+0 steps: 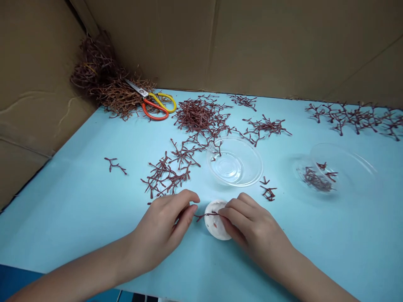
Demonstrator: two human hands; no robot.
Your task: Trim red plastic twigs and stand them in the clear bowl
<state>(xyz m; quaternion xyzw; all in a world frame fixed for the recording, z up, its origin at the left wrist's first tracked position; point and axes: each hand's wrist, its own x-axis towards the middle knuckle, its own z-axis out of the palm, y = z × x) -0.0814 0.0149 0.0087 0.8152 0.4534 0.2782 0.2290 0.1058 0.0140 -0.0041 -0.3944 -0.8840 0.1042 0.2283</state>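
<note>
A thin dark red twig [206,215] lies over a small round white dish [217,233] near the table's front. My right hand [252,224] pinches the twig's right end above the dish. On the left, my left hand [168,228] is beside the twig's forked end, thumb and forefinger a little apart, with nothing visible between them. Reddish marks show on the white dish. Just behind it sits a clear plastic bowl [234,178], with a few twig tips at its left rim.
Red-and-yellow-handled scissors [155,107] lie by a brown twig heap [118,96] at the back left. Dark red twig piles [197,115] spread behind the hands. A second clear bowl [317,180] at the right holds short bits. Cardboard walls [267,46] stand behind.
</note>
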